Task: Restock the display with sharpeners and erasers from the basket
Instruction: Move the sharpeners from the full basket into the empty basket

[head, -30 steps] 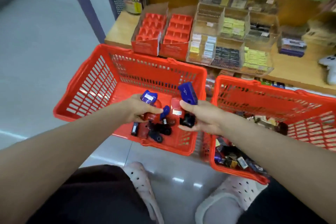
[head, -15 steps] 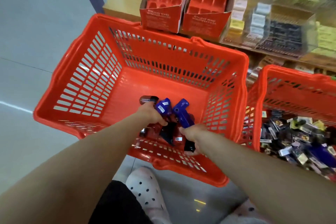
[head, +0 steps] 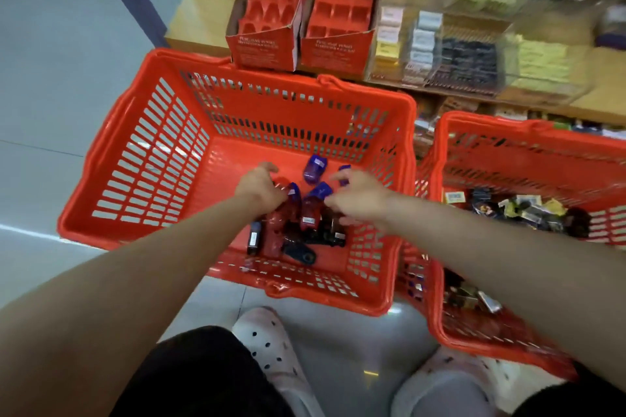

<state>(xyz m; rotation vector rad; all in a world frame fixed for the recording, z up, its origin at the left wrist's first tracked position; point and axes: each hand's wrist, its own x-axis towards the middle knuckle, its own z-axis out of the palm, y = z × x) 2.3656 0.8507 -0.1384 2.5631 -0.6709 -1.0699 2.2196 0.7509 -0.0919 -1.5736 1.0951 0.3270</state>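
Your left hand curled among the sharpeners at centre frame, whether it grips one unclear, your right hand fingers spread above them, all inside the left basket, empty red trays at top.

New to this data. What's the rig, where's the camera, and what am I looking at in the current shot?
There is no robot here: a person works with two bare hands, and one wide-angle camera worn on the head looks forward and down, so you see their arms from above.

The left hand and right hand both reach into a red basket on the floor, over a small pile of sharpeners in blue, red and black. The frame is blurred, so whether either hand grips one cannot be told.

A second red basket to the right holds mixed small packets. Behind them, on a wooden shelf, stand two red display trays with empty slots, beside clear boxes of erasers.
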